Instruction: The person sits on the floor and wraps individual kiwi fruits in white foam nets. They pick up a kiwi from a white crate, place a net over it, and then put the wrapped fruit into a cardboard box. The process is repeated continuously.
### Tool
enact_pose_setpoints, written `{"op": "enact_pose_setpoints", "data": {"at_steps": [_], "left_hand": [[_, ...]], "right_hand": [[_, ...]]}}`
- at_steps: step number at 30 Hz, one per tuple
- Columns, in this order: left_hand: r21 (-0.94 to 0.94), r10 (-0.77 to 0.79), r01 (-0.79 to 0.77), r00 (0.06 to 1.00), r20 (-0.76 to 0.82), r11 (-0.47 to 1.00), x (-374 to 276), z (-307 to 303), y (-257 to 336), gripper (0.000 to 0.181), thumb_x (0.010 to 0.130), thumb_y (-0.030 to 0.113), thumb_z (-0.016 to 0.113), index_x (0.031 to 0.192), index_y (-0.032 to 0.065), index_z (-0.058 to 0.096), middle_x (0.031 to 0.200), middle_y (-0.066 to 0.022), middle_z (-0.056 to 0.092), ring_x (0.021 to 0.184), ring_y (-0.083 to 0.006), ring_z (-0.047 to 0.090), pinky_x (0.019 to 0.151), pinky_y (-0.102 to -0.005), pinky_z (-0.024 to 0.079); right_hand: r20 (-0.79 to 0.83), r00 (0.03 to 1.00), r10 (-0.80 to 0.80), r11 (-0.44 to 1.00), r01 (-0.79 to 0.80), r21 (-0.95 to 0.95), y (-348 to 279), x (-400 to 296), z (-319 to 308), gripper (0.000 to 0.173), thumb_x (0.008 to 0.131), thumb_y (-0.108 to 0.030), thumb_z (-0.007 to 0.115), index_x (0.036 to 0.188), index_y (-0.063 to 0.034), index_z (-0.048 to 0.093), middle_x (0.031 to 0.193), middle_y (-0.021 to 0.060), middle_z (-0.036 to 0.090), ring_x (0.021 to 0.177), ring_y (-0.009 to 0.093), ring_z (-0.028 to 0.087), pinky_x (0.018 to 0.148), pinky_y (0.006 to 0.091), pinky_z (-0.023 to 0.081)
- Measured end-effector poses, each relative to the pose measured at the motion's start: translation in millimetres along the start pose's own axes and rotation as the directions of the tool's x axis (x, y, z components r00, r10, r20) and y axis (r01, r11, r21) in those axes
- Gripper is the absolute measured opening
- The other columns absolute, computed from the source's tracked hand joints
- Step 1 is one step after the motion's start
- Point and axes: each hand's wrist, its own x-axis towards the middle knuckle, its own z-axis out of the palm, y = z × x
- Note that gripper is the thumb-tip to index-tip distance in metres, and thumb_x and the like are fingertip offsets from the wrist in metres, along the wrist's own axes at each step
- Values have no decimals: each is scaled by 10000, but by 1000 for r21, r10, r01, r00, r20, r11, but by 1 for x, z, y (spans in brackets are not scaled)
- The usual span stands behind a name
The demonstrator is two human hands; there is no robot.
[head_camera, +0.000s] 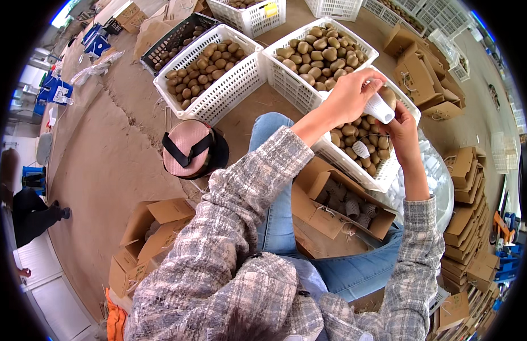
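Above a white plastic crate of kiwifruit, my left hand grips a white foam net sleeve. Beside it my right hand touches the lower end of the sleeve, its fingers close to a kiwifruit behind the sleeve. Whether the fruit rests in the right hand's fingers is partly hidden. A kiwifruit in a white foam net lies on the fruit in the crate. Between my legs an open cardboard box holds several net-wrapped fruits. A clear bag of white foam nets stands beside the crate.
More crates of kiwifruit stand ahead. A pink and black round stool is at the left, near open cardboard boxes. Stacked flattened cartons line the right. A person in dark trousers is at the far left.
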Motion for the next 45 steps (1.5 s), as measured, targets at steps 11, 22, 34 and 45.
{"op": "enact_pose_setpoints", "data": {"at_steps": [11, 22, 34, 45], "left_hand": [[23, -95, 100, 985, -147, 995, -31, -80, 7, 668, 720, 477, 749, 1154, -6, 592, 1031, -145, 633, 975, -241, 598, 832, -331, 479], [-664, -373, 107, 887, -272, 740, -44, -134, -58, 381, 832, 284, 715, 1063, -8, 634, 936, -22, 646, 804, -83, 595, 696, -221, 470], [-740, -521, 124, 786, -333, 661, -34, -208, -116, 439, 861, 366, 656, 1128, 20, 618, 992, -38, 661, 888, -137, 625, 723, -269, 510], [-853, -611, -12, 692, -384, 522, -83, -243, -158, 258, 937, 266, 541, 1087, 68, 611, 1037, -38, 644, 940, -181, 617, 824, -302, 540]], "right_hand": [[54, 985, -166, 947, 175, -271, -39, 35, 78, 397, 817, -17, 602, 1193, 28, 482, 928, 42, 606, 673, 47, 530, 547, 180, 404], [214, 961, -174, 888, 247, -388, -36, 54, 108, 340, 834, -203, 686, 1092, -31, 548, 929, 41, 598, 784, 89, 555, 611, 235, 482], [95, 987, 129, 955, -98, -281, 19, 1, 11, 194, 889, -154, 600, 1031, -27, 566, 884, 23, 610, 732, 70, 586, 584, 191, 442], [67, 937, 342, 933, -330, -143, 95, -23, -52, 153, 911, -159, 565, 1004, -38, 576, 867, 37, 638, 706, 78, 582, 593, 196, 439]]}}
